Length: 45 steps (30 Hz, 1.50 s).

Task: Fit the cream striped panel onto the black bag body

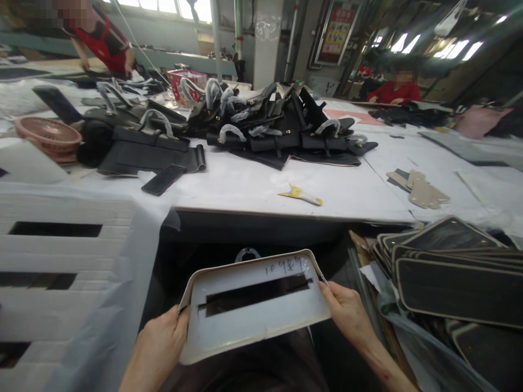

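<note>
Between my two hands is a shallow white tray-like panel (237, 332) with rounded corners, a raised rim, a long slot through its middle and handwriting near its far edge. My left hand (161, 337) grips its left end, the fingers partly hidden. At its right end my right hand (347, 307) is closed on the rim, thumb on the near side. The panel hangs tilted in front of the table's edge, over a dark space. Behind its far rim, a clear plastic-wrapped loop (247, 254) shows in the dark opening.
Black bags with wrapped handles (281, 128) are heaped across the white table (237, 190). Nearer lie yellow snips (300, 194) and a phone (163, 180). Dark panels (453, 283) are stacked right; slotted white boards (73, 209) stand left. A pink fan (49, 136) and two people are farther off.
</note>
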Motion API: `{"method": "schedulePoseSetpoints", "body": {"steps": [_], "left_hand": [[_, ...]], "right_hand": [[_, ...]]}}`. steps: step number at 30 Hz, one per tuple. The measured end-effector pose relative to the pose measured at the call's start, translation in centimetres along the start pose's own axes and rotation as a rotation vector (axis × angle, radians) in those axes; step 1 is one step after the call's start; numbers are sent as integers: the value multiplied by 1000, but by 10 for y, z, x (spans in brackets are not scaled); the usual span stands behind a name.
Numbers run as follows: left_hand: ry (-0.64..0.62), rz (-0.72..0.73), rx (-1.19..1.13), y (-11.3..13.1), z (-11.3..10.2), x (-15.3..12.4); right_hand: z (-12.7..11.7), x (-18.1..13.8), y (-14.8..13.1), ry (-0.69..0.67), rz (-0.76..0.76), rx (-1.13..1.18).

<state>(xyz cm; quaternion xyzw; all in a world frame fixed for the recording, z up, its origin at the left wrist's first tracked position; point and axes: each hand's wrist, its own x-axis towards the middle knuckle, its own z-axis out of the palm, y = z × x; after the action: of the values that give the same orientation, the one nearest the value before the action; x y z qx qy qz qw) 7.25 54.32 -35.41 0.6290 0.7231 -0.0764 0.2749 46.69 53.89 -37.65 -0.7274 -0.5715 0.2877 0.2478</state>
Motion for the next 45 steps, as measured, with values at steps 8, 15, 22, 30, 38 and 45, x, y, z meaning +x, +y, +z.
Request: {"method": "schedulePoseSetpoints", "body": {"steps": [8, 15, 22, 30, 38, 45], "left_hand": [[-4, 1, -159, 5, -10, -10], [-28, -74, -218, 5, -14, -10], [56, 54, -168, 11, -30, 15], [30, 38, -46, 24, -48, 31], [50, 49, -34, 24, -45, 33], [63, 81, -55, 22, -45, 34]], "right_hand": [[-5, -5, -12, -102, 66, -21], [-8, 11, -13, -100, 102, -191], [-3, 23, -7, -62, -40, -151], [-8, 20, -17, -93, -93, -279], [-15, 24, -31, -115, -105, -366], [-15, 21, -32, -71, -81, -360]]}}
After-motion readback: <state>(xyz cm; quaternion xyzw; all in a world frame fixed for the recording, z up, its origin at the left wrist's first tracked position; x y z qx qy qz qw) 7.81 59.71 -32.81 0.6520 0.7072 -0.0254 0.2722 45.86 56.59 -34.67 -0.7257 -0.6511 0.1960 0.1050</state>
